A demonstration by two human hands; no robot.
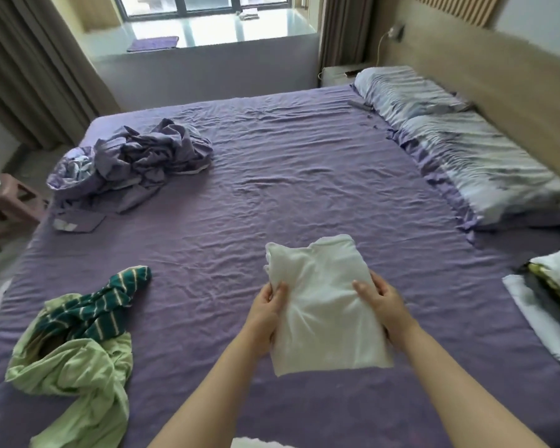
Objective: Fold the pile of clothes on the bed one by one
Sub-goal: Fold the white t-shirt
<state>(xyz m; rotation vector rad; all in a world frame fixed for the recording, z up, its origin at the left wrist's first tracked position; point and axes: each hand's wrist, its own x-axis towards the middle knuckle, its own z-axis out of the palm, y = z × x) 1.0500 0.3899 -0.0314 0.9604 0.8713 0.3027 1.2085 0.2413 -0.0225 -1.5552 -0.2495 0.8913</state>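
Observation:
A folded white garment (320,305) is held over the purple bed sheet (272,176) near the front middle. My left hand (267,315) grips its left edge and my right hand (383,305) grips its right edge, thumbs on top. To the left lies an unfolded pile: a light green garment (75,367) with a dark green striped garment (101,315) on top of it. A stack of folded clothes (550,295) sits at the right edge of the bed.
A crumpled purple bedding heap (136,160) lies at the far left of the bed. Two striped pillows (466,150) line the headboard on the right. A pink stool (4,205) stands beside the bed on the left. Curtains and a window ledge are beyond.

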